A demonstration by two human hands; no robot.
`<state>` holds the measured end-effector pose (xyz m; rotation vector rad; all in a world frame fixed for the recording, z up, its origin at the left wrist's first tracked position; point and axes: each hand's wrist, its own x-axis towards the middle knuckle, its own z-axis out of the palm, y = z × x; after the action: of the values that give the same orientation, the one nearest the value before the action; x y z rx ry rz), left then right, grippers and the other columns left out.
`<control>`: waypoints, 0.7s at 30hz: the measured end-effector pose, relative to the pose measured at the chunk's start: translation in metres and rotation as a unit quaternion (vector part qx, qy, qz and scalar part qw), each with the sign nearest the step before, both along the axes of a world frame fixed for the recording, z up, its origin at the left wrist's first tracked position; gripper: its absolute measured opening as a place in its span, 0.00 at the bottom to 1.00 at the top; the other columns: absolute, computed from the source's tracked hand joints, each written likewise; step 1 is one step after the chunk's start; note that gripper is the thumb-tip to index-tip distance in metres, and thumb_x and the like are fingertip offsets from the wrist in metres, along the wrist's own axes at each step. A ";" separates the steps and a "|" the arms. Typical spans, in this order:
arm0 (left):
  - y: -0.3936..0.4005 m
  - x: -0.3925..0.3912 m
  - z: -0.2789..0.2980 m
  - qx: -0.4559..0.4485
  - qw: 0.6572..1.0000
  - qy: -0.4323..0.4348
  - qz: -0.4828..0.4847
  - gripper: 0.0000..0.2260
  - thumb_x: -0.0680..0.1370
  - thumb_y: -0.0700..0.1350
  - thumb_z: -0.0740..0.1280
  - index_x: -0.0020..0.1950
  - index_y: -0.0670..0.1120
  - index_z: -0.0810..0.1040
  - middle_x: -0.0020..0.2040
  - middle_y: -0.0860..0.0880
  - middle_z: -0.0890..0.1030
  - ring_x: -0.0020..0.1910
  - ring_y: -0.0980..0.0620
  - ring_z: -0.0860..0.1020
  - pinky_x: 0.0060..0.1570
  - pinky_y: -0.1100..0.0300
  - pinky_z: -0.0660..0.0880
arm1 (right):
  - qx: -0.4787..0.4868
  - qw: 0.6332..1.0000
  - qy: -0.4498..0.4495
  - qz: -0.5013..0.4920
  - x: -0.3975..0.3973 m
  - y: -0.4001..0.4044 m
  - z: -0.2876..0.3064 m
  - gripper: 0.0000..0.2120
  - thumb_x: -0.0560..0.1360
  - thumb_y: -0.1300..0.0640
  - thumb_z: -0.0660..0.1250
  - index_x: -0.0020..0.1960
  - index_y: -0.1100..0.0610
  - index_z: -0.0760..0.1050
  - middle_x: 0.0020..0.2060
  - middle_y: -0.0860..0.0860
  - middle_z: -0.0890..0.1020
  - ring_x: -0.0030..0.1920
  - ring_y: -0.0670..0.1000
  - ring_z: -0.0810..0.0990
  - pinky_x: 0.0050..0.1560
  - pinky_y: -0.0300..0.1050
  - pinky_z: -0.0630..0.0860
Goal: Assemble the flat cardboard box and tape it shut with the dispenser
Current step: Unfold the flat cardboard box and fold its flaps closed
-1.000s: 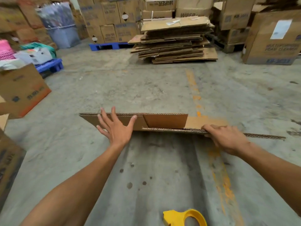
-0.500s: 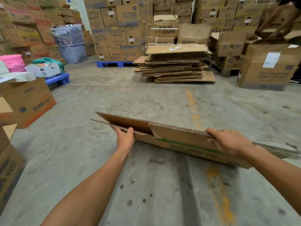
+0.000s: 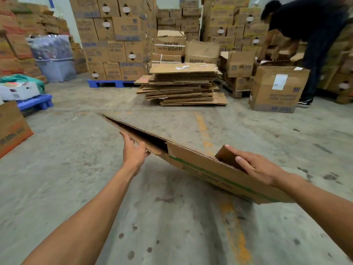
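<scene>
We hold the flat cardboard box (image 3: 206,165) tilted in the air above the concrete floor (image 3: 172,217), its layers parted slightly along the top edge. Our left hand (image 3: 133,153) grips the near left edge with fingers curled under it, while our right hand (image 3: 257,166) lies over the upper right edge, fingers extended across a brown flap (image 3: 226,154). Beyond us sits a stack of flattened cartons (image 3: 181,83), and a person in dark clothes (image 3: 309,31) bends over boxes.
</scene>
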<state>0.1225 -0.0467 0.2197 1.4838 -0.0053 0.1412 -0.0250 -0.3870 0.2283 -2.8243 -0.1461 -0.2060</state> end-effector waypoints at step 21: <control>0.023 0.064 0.131 0.442 0.885 -0.019 -0.145 0.26 0.77 0.26 0.56 0.71 0.47 0.69 0.63 0.51 0.73 0.61 0.52 0.71 0.59 0.63 0.64 | 0.115 0.943 -0.043 -0.310 0.083 -0.069 0.118 0.27 0.79 0.68 0.58 0.77 0.56 0.61 0.71 0.59 0.70 0.70 0.61 0.69 0.66 0.53 0.69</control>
<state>0.1865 -0.0233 0.3507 2.3715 -0.3668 -0.0976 0.0583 -0.4561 0.3458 -2.5377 0.7104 -0.4482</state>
